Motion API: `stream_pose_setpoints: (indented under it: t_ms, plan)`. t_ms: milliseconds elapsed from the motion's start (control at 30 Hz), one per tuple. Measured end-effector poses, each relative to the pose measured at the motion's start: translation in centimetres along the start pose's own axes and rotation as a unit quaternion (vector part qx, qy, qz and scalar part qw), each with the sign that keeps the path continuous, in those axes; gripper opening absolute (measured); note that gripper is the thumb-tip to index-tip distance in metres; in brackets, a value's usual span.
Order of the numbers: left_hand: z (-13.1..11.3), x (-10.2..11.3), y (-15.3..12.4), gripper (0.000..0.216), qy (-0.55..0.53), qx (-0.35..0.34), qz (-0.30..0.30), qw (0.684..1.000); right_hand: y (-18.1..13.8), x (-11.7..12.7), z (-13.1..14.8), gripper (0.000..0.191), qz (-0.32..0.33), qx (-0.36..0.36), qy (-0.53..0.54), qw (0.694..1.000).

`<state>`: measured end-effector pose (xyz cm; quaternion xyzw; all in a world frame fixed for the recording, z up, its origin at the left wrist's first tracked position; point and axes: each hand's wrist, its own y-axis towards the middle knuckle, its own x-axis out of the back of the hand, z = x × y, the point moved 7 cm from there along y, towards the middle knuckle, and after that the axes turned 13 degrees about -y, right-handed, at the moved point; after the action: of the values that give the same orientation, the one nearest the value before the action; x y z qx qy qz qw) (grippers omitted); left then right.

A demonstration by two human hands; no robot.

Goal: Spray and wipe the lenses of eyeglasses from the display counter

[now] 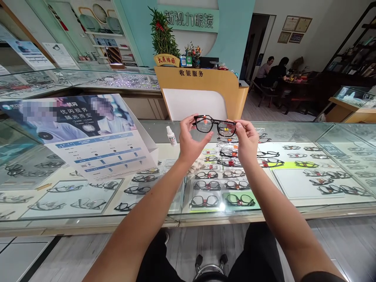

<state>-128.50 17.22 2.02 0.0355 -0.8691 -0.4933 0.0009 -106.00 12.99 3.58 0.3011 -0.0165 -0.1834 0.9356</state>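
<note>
A pair of black-framed eyeglasses [215,123] is held up above the glass counter, lenses facing me. My left hand [189,139] grips its left end, with the thumb stretched along below the lens. At the other end, the fingers and thumb of my right hand [247,139] pinch the frame. An orange-red mark shows through the left lens. Beneath my hands, several rows of eyeglasses [207,185] lie inside the display case. A crumpled beige cloth [196,166] is on the counter beside my left forearm. Behind my left hand stands a small white bottle [171,136].
A large folded sign [96,137] stands on the glass counter [176,217] at the left. Beyond it is a yellow cashier desk [202,84] with a plant [163,35]. Two people [274,70] sit at a table in the back right.
</note>
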Motion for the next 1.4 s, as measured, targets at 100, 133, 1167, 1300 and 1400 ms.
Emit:
stream_pose_setpoints:
  t_ms: [100, 133, 1167, 1300, 1400]
  plan:
    - [-0.3, 0.1, 0.0, 0.077, 0.015, -0.005, -0.002, 1.0, 0.0, 0.4, 0.4, 0.019, -0.002, 0.023, -0.024, 0.999]
    - [-0.5, 0.1, 0.0, 0.077, 0.025, -0.011, 0.0, 1.0, 0.0, 0.6, 0.7, 0.017, -0.004, 0.04, -0.038, 0.998]
    - [-2.3, -2.8, -0.2, 0.07, -0.059, 0.047, 0.117, 0.99, 0.4, -1.0, -1.0, 0.041, 0.22, 0.007, -0.122, 0.968]
    - [-2.5, -2.3, -0.3, 0.079, -0.031, 0.031, 0.063, 0.997, 0.8, -0.6, -1.2, 0.039, 0.189, 0.012, -0.125, 0.974]
    - [-3.4, -1.1, -0.5, 0.046, 0.033, 0.028, -0.031, 0.999, 0.9, 0.0, -0.8, 0.033, 0.131, 0.049, -0.17, 0.975]
